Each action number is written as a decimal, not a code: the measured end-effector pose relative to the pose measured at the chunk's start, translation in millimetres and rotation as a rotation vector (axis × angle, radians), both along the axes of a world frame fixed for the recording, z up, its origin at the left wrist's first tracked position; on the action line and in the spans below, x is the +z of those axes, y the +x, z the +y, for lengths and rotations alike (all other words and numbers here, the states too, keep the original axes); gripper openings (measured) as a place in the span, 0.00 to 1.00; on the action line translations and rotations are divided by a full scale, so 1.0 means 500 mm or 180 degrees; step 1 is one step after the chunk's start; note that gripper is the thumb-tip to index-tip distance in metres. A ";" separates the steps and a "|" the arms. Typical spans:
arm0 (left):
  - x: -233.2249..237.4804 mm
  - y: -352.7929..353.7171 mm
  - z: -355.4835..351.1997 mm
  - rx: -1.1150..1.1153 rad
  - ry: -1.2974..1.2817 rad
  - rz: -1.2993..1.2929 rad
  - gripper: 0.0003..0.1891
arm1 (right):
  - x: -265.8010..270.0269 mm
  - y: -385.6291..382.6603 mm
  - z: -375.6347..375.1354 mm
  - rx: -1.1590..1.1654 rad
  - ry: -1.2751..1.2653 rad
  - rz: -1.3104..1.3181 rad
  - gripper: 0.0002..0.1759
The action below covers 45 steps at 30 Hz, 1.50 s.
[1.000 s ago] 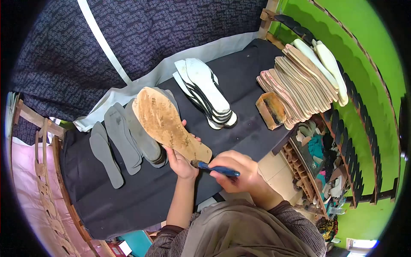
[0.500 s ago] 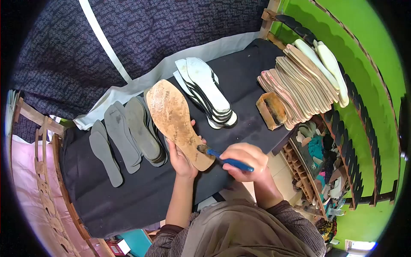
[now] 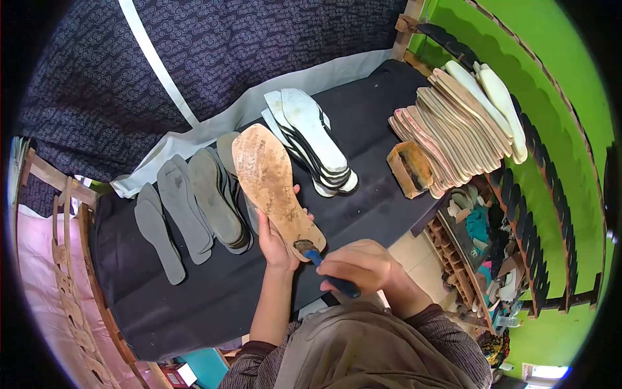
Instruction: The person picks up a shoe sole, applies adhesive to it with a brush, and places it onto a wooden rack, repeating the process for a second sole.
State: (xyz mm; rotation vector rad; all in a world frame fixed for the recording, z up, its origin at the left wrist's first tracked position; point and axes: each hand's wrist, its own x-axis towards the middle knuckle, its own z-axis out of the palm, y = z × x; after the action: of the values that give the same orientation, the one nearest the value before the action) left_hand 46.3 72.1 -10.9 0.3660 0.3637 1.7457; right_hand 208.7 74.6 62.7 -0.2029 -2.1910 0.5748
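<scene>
My left hand (image 3: 277,245) grips a tan shoe sole (image 3: 267,170) from below, its fingers wrapped around the narrow heel half. Dark smears and marks cover the sole's upper face. My right hand (image 3: 358,264) is closed on a blue-handled brush (image 3: 313,257), whose dark bristles touch the heel end of the sole. Left of the held sole lie grey soles (image 3: 217,198) in overlapping piles. Just beyond it rests a stack of white soles (image 3: 310,129) with black undersides.
A dark cloth (image 3: 240,298) covers the table. An open box (image 3: 411,168) with a stained inside stands at the right, against a long row of stacked beige soles (image 3: 457,126). Further right are a cluttered shelf (image 3: 476,253) and racks of black soles (image 3: 518,214) along a green wall.
The brush has moved down and slightly left, from the sole's inner heel area to its heel end. The sole has shifted slightly right and down in my left hand.
</scene>
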 end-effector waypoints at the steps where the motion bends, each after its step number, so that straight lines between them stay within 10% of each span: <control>1: 0.001 0.000 -0.002 -0.0061 -0.0025 0.0095 0.30 | -0.001 0.003 0.005 -0.0126 -0.0040 0.0043 0.15; 42: -0.010 -0.002 0.003 0.0299 0.0288 -0.0362 0.30 | -0.011 0.007 -0.007 -0.1034 0.0109 0.0205 0.13; 45: -0.013 -0.008 0.004 0.0387 0.0504 -0.0413 0.29 | -0.015 0.009 -0.018 -0.0129 -0.0314 -0.0064 0.17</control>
State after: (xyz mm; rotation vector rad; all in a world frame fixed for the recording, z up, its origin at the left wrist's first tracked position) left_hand 42.3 74.0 -17.2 0.3477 0.1573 1.9125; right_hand 213.2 65.5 55.0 -0.3059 -2.1746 0.6611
